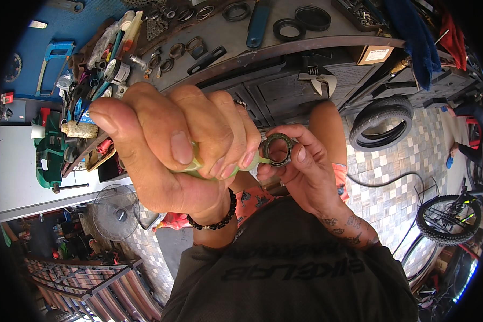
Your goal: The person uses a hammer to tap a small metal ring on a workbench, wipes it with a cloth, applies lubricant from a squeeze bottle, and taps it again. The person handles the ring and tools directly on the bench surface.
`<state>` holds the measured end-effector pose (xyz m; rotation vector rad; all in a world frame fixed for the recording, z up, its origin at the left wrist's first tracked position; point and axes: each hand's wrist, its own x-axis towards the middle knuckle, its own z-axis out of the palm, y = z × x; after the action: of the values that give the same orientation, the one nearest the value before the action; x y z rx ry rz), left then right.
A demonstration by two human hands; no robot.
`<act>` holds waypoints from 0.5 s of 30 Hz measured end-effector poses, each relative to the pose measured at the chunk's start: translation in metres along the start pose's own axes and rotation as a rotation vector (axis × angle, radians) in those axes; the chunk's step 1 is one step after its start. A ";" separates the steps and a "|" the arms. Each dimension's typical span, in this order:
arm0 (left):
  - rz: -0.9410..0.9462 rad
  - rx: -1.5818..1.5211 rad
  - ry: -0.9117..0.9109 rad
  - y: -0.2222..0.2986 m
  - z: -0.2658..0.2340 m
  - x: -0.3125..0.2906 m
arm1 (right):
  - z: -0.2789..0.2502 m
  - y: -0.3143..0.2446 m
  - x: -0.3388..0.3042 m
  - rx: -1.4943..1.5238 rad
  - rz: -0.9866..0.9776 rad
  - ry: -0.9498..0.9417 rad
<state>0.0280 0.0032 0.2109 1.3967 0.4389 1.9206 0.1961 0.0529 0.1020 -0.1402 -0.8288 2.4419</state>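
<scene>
My left hand point(198, 142) is large and close to the camera. Its fingers are wrapped around a pale green squeeze bottle point(201, 170), most of which they hide. From the fist a narrow pale green tip reaches toward a dark bearing ring point(289, 152), at its left side. Whether the tip touches the ring or only overlaps it, I cannot tell. My right hand point(314, 174) pinches this ring between thumb and fingers, its round opening facing the camera.
Beyond my hands, a workbench point(220, 37) carries loose rings, a blue-handled tool point(258, 24) and small parts. An adjustable wrench point(319, 80) juts out at its front. Tires point(381, 123) lie on the tiled floor to the right. A green vise point(53, 150) and a fan point(115, 212) stand left.
</scene>
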 end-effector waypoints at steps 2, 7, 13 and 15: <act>-0.001 -0.006 -0.008 0.000 -0.001 0.000 | 0.000 0.000 0.000 -0.002 -0.004 -0.003; -0.009 -0.021 -0.032 0.000 -0.002 0.000 | 0.000 0.003 0.002 0.125 -0.041 -0.032; 0.004 0.004 0.005 -0.001 -0.001 -0.001 | -0.001 0.001 0.000 0.026 -0.003 -0.002; 0.004 -0.001 0.003 -0.001 -0.001 -0.002 | -0.001 0.000 0.000 0.028 -0.001 -0.003</act>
<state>0.0275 0.0030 0.2087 1.3950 0.4370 1.9265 0.1961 0.0531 0.1010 -0.1259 -0.7953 2.4526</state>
